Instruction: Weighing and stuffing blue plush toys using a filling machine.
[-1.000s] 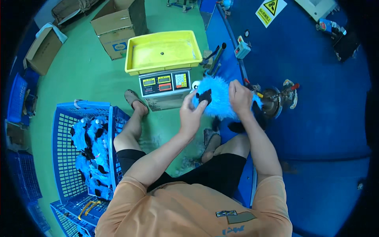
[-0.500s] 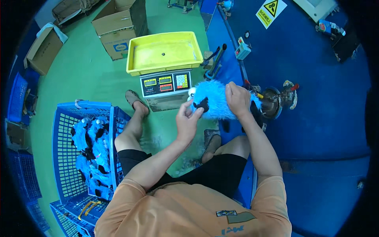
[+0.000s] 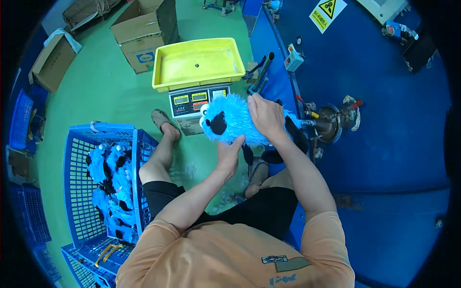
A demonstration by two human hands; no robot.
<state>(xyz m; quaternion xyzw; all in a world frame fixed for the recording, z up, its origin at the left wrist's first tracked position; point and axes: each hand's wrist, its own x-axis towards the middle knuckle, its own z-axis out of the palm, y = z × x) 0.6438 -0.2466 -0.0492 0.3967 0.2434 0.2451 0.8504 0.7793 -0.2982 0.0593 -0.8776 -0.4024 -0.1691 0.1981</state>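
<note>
A fluffy blue plush toy [image 3: 232, 116] with white bulging eyes and black patches lies across in front of me, its head to the left. My right hand [image 3: 267, 116] is closed over the top of its body. My left hand [image 3: 229, 157] holds it from the near side, thumb against the fur and fingers hidden beneath. Black limbs dangle at the toy's right end. Just right of that end, a metal tube [image 3: 307, 123] sticks out of a round fitting [image 3: 329, 125] on the blue machine; whether they touch I cannot tell.
At left stands a blue plastic basket [image 3: 136, 180] holding several similar plush toys [image 3: 120, 180]. A yellow tray [image 3: 161, 72] rests on a scale [image 3: 180, 108] ahead. Cardboard boxes [image 3: 139, 50] stand farther back. The large blue machine [image 3: 384, 144] fills the right side.
The toy has moved left, away from the fitting, and the metal tube now shows. My right hand went left with it; my left hand shifted from the toy's face to its underside.
</note>
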